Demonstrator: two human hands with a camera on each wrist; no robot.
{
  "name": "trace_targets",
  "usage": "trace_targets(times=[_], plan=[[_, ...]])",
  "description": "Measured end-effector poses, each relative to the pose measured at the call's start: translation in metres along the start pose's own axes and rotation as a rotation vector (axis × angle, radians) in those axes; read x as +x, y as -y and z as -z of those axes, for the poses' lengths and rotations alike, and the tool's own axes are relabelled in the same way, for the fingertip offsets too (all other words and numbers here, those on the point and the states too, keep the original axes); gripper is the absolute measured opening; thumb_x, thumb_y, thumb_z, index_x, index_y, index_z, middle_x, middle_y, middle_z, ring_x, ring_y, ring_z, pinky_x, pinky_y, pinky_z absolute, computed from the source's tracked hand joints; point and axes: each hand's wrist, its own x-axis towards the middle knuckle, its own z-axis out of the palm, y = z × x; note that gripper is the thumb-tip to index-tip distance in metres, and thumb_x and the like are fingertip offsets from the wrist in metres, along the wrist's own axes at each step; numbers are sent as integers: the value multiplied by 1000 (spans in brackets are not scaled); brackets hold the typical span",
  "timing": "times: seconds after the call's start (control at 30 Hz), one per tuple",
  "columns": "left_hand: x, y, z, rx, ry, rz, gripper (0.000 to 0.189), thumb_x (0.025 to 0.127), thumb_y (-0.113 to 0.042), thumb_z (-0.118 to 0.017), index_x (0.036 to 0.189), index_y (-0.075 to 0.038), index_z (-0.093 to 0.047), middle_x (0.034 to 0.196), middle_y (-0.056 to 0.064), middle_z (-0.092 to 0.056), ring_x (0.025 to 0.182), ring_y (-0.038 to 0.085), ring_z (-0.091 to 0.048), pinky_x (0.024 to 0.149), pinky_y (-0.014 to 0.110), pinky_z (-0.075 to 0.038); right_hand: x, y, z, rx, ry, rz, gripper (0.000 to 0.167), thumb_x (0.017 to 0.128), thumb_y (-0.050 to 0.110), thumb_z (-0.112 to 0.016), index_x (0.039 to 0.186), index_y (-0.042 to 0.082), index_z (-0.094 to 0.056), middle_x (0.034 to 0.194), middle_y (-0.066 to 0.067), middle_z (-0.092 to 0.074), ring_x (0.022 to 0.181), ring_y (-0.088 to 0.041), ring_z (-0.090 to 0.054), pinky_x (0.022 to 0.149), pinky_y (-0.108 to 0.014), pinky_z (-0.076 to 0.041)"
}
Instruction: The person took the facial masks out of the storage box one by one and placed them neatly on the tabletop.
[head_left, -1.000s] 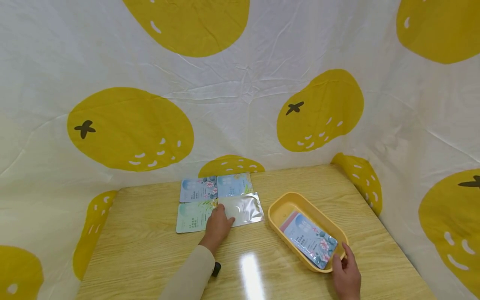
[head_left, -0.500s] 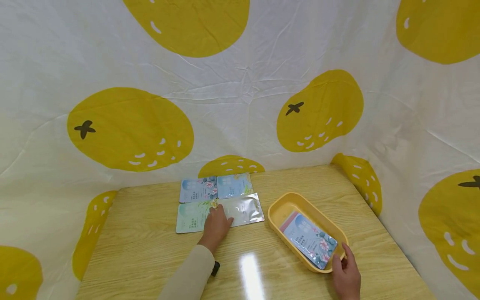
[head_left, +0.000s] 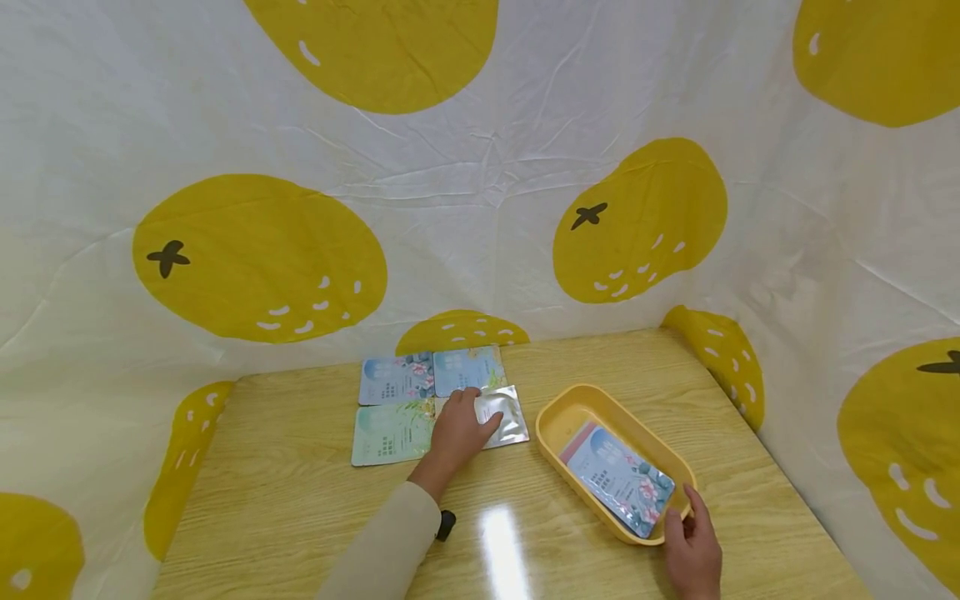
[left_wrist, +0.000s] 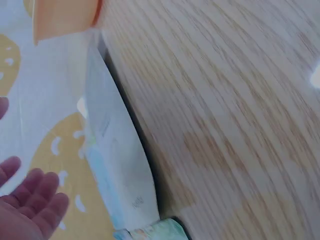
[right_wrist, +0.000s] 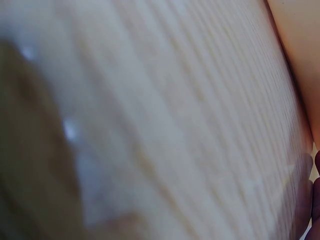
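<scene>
On tabletop (head_left: 285, 475): four packets (head_left: 388, 433), two-by-two, presumably done. In yellow tray (head_left: 573, 412): stacked packets (head_left: 618, 475), seemingly left to place. Left hand (head_left: 459, 432): loose, over silver packet (head_left: 510, 417). Right hand (head_left: 693, 552): gripping tray rim.

In the head view, the bench (head_left: 270, 467) at six o'clock has smooth wood grain, glossy enough for a white glare. The tub (head_left: 585, 408) at half past four is smooth plastic with a soft sheen. Towards six, the silver pouch (head_left: 512, 417) is shiny foil; the green packet (head_left: 390, 429) at seven, seen small, may be satin film. At twelve, the backdrop (head_left: 487, 167) is wrinkled cloth.
</scene>
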Motion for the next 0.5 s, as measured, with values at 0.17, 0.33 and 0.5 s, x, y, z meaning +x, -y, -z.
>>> trace_targets(times=[0.17, 0.33, 0.5], plan=[[2, -25, -7, -132, 96, -130, 54, 94, -40, -67, 134, -7, -55, 126, 11, -57, 111, 27, -58, 91, 42, -50, 1, -1, 1, -3, -4, -3, 52, 103, 28, -47, 150, 5, -42, 120, -27, -59, 90, -25, -53, 64, -14, -36], [1, -51, -15, -216, 187, -230, 53, 95, -40, -68, 135, -7, -55, 123, 9, -58, 105, 24, -60, 88, 36, -51, 1, -2, 1, 2, -2, 17, 52, 103, 26, -49, 150, 4, -42, 108, -25, -62, 81, -19, -52, 62, -17, -37], [-2, -71, -27, -210, 258, -280, 56, 93, -39, -70, 134, -5, -55, 129, 11, -57, 108, 23, -62, 88, 29, -51, 1, -3, 0, -6, -11, 24, 50, 103, 24, -49, 149, 5, -43, 83, -12, -57, 70, -13, -47, 60, -25, -38]])
